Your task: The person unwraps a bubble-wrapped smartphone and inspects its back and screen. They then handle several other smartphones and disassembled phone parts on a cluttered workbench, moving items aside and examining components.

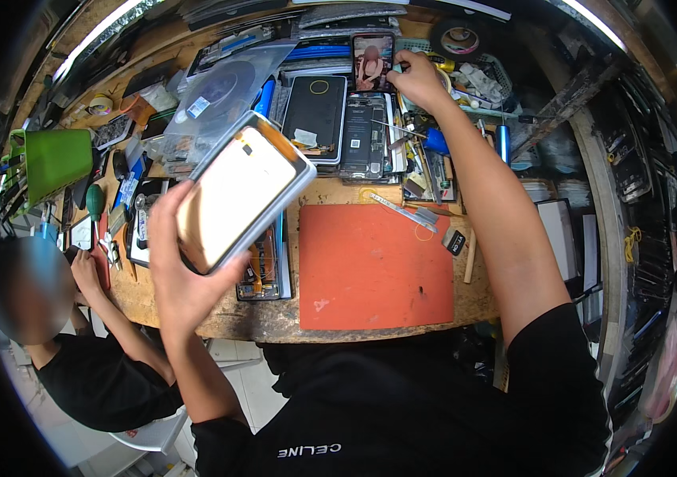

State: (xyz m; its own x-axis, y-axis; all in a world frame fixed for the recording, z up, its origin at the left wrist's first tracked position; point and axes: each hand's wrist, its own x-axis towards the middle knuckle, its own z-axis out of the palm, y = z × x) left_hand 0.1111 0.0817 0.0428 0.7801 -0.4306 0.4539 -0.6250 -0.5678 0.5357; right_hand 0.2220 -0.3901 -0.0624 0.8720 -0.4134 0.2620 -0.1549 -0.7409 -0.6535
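My left hand [183, 278] is closed round a tilted, phone-shaped panel [235, 195] with a bright, reflective face and a pale, thick rim. It is raised over the left part of the workbench. At the back, my right hand [422, 79] has its thumb and fingers at the right edge of a smartphone [372, 63] with a lit picture on its screen. The phone stands nearly upright. In front of it lie an opened phone [365, 135] with its battery showing and a dark panel [312, 111] in a pale frame.
An orange-red mat [374, 270] covers the bench's near middle, with tweezers [402, 209] and a small black block [454, 242] at its edge. A blue-handled screwdriver [434, 141] lies behind. A green bin [56, 167] stands left. Another person [100, 366] sits at the left.
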